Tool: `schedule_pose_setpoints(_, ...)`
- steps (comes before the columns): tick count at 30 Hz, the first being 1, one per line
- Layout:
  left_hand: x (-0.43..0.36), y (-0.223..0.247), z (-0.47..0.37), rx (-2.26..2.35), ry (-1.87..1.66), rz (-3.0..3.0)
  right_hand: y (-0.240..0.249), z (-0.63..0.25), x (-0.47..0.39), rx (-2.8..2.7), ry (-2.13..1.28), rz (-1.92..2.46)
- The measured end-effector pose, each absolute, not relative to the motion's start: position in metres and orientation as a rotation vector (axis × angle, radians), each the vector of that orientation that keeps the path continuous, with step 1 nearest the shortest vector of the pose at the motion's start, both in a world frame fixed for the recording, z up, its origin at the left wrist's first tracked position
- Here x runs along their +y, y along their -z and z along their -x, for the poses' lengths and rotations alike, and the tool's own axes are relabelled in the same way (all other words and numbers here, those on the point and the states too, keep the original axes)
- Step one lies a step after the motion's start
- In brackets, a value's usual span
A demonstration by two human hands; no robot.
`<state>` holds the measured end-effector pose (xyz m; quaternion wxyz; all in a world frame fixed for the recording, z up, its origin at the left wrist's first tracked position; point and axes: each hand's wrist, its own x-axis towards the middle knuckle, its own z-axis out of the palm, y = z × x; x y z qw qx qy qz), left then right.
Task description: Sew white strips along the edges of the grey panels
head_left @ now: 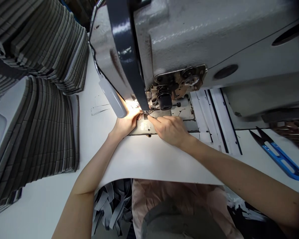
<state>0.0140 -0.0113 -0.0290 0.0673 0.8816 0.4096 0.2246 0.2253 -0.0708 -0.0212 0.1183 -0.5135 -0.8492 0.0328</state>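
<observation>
The small dark piece (145, 116) lies at the needle end of the sewing machine (179, 43), low down and between the tips of two hands. From the left hand (126, 124) it lies to the right, and from the right hand (170, 129) it lies to the left and slightly forward. Both hands are near to it; the right index fingertip seems just beside its edge, perhaps touching, so I judge this hand a little nearer. Its long axis I cannot tell, because it is too small here, and its material is also not clear.

The fingers of the left hand are bent close together at the machine's needle end, but whether they pinch something I cannot tell. On the right hand the index finger is stretched out and the others are folded; I cannot see any grip there.

Beneath the machine's needle is a metal plate (151, 127), set in the white table (164, 159). A lamp (112, 96) lights this place from the machine's left side. Further left of the machine stand stacks of grey pieces (47, 129). To the right of its needle lie white strips (220, 116), and further right, blue snips (284, 159).
</observation>
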Motion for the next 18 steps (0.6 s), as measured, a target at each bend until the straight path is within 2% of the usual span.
schedule_pose_setpoints(12, -0.017, 0.031, -0.013, 1.142, -0.758, -2.694, 0.018, -0.224, -0.075, -2.474, -0.160, 1.535)
schedule_pose_setpoints(18, 0.006, 0.030, -0.016, 1.427, -0.786, -2.641, 0.016, -0.225, -0.077, -2.479, -0.146, 1.532)
